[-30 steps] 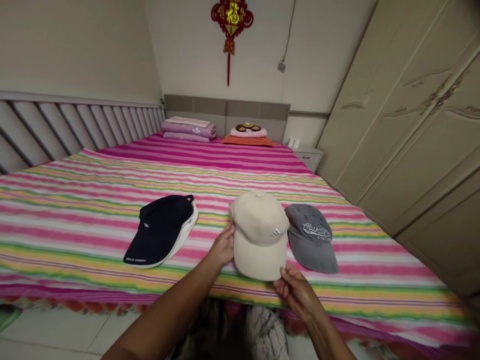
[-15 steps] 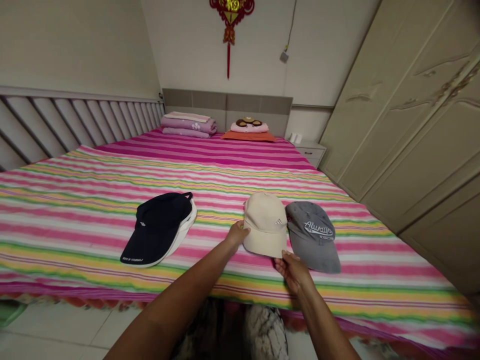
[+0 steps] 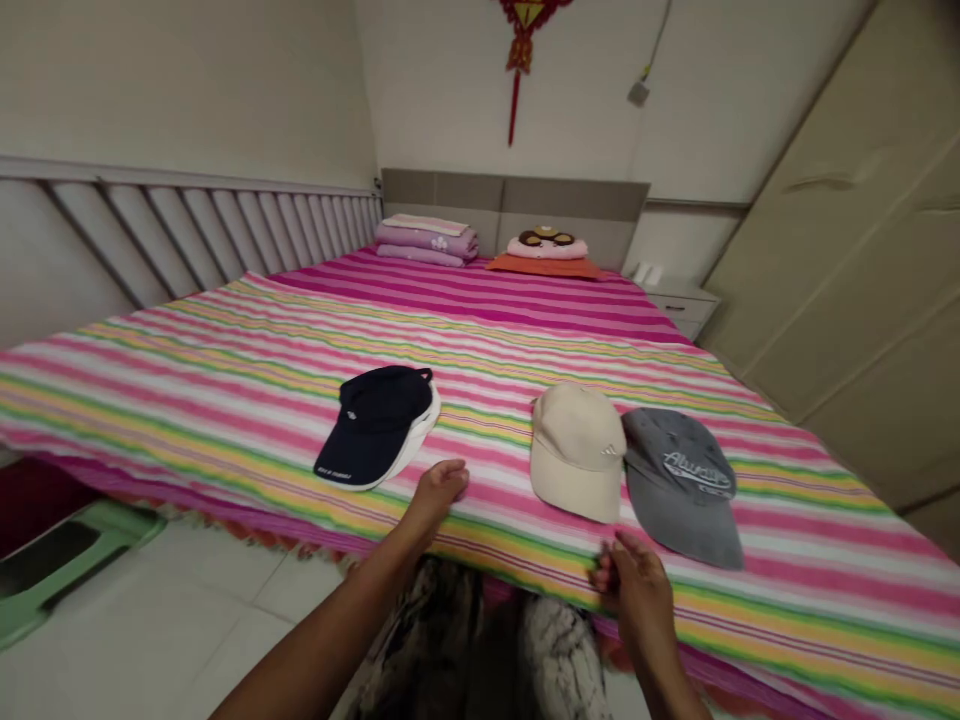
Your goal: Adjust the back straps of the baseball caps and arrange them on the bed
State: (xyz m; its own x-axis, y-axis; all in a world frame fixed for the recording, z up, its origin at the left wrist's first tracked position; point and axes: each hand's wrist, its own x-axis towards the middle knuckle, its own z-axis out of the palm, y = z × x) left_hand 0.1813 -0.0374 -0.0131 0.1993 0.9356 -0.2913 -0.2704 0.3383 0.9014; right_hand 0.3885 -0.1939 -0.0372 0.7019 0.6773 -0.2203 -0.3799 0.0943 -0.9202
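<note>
Since both hands are drawing back from it, the cream baseball cap [image 3: 576,455] is lying free on the striped bedsheet [image 3: 225,400], just beside the grey "Always" cap [image 3: 679,485]. The left hand [image 3: 441,492] is loosely curled and grasping nothing, hovering between the cream cap and the navy cap [image 3: 375,420]. The right hand [image 3: 630,580] is open and empty, reaching near the front edge of the bed [image 3: 480,570] below the cream cap. Open sheet is stretching beyond the caps toward the headboard [image 3: 514,205], while the tiled floor [image 3: 225,590] is lying past the edge.
</note>
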